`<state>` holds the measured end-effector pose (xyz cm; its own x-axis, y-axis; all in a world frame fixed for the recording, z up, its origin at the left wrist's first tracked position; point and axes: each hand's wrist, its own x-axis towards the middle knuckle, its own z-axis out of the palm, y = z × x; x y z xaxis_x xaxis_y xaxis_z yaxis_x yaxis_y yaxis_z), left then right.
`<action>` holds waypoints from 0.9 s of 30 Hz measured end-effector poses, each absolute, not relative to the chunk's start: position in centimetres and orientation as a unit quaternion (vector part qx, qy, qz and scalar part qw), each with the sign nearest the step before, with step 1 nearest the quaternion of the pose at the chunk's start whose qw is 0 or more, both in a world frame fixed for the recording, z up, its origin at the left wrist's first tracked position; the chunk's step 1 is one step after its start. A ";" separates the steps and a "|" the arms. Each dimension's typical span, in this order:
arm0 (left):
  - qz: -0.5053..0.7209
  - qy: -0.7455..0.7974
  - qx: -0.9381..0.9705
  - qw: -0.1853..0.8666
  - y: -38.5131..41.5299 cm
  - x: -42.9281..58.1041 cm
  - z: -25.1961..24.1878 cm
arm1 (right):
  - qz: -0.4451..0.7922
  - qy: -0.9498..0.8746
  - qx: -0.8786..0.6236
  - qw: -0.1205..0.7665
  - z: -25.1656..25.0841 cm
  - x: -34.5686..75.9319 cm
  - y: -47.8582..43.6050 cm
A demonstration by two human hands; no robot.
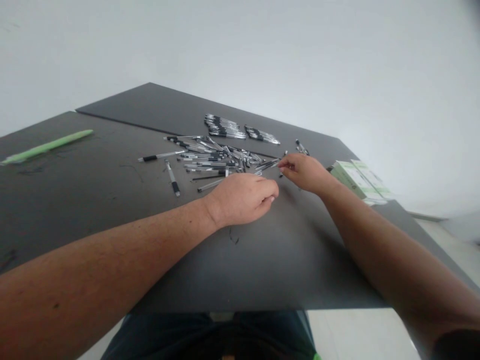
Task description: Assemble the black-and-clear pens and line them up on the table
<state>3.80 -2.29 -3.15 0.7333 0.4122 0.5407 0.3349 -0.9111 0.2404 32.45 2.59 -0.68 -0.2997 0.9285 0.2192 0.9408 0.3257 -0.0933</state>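
My left hand (245, 197) is closed, its fingers curled under, at the near edge of a loose heap of clear pens with black grips (210, 162). What it holds, if anything, is hidden by the back of the hand. Farther right, my right hand (302, 171) pinches at the end of a pen (267, 165) on the heap's right side. Behind the heap lie two neat rows of pens, a larger bundle (225, 127) and a smaller one (262, 135). One single pen (172, 178) lies apart at the heap's left.
A long light-green object (47, 147) rests on the dark table (93, 200) at far left. Green-and-white boxes (358, 179) stand at the right edge, beyond my right forearm. A few more pens (301, 147) lie behind my right hand. A white wall rises behind the table.
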 end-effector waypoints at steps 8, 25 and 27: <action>0.302 0.192 0.932 0.061 -2.2 3.7 -3.2 | -0.066 -0.722 -0.672 0.152 -1.0 38.3 0.2; 0.314 0.182 0.931 0.041 -1.8 3.1 -3.2 | -0.114 -0.728 -0.669 0.095 -3.3 42.9 2.7; 0.315 0.179 0.931 0.041 -1.8 3.1 -3.2 | -0.113 -0.738 -0.660 0.082 -3.7 42.4 3.1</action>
